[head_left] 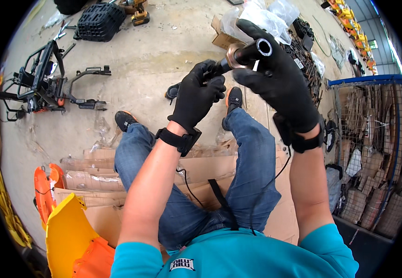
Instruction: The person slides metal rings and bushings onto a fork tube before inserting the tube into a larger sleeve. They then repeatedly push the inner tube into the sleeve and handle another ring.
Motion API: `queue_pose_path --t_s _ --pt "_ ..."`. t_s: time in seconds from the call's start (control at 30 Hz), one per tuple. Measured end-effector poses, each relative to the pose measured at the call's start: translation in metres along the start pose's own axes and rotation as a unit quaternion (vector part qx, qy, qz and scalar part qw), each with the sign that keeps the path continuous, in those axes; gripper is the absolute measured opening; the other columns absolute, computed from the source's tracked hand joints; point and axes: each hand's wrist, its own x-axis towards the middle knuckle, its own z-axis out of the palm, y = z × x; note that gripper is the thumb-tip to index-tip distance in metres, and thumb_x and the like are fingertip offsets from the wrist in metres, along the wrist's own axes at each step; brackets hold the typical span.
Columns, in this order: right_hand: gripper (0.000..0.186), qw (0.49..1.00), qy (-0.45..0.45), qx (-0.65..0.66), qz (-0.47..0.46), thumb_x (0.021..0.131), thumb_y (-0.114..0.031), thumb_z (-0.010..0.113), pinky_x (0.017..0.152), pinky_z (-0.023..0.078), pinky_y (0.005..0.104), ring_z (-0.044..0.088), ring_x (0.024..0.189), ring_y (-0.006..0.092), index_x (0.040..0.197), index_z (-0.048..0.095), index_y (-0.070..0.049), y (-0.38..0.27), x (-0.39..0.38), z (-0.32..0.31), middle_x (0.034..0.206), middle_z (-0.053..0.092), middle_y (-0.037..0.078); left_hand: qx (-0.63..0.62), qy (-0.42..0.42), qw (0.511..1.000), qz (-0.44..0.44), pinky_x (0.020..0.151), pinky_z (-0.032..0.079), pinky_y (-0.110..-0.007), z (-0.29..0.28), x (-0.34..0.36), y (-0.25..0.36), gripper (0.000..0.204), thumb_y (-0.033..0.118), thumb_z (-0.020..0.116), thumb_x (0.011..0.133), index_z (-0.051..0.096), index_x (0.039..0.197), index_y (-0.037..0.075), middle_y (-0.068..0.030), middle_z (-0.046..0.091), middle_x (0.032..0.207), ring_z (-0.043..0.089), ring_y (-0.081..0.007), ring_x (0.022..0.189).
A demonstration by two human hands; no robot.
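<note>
A black cylindrical metal tube [248, 54] with an open end and a brassy collar [233, 56] is held up in front of me, slightly tilted. My left hand [197, 90], in a black glove, is closed on its narrower end at the left. My right hand [284, 81], also gloved, is around the wider end, with thumb below the collar and a finger raised above; some of its grip is hidden behind the tube. Both wrists wear black straps with devices.
Flattened cardboard [210, 167] lies under my legs. A black metal frame [43, 78] stands left, below a black crate [98, 22] and drill [140, 17]. Orange and yellow panels [66, 222] lie lower left. A wire cage [372, 153] of cardboard stands right; plastic bags [275, 21] and rods lie behind.
</note>
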Motion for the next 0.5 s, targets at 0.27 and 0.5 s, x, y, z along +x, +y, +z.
queue_pose_path --t_s 0.27,0.5 --pt "0.039 0.976 0.108 -0.188 -0.03 0.082 -0.017 0.085 0.073 0.055 0.0283 0.068 0.083 0.0162 0.112 0.064 -0.004 -0.005 -0.003 0.028 0.09 0.069 0.006 -0.014 0.009 1.0 0.024 0.062 0.054 -0.026 0.004 0.001 0.001 0.034 0.004 0.067 0.093 0.06 0.126 -0.003 -0.01 0.071 0.098 0.065 -0.0097 0.071" --pt "0.055 0.993 -0.104 -0.042 -0.032 0.085 -0.009 0.079 0.088 0.054 0.0299 0.065 0.096 0.0117 0.136 0.059 -0.004 -0.005 0.011 -0.02 0.109 0.072 0.005 0.022 -0.015 0.999 0.027 0.069 0.058 -0.027 -0.001 0.0 -0.001 0.036 0.01 0.062 0.099 0.056 0.133 0.0 -0.0108 0.072 0.097 0.071 -0.0143 0.079"
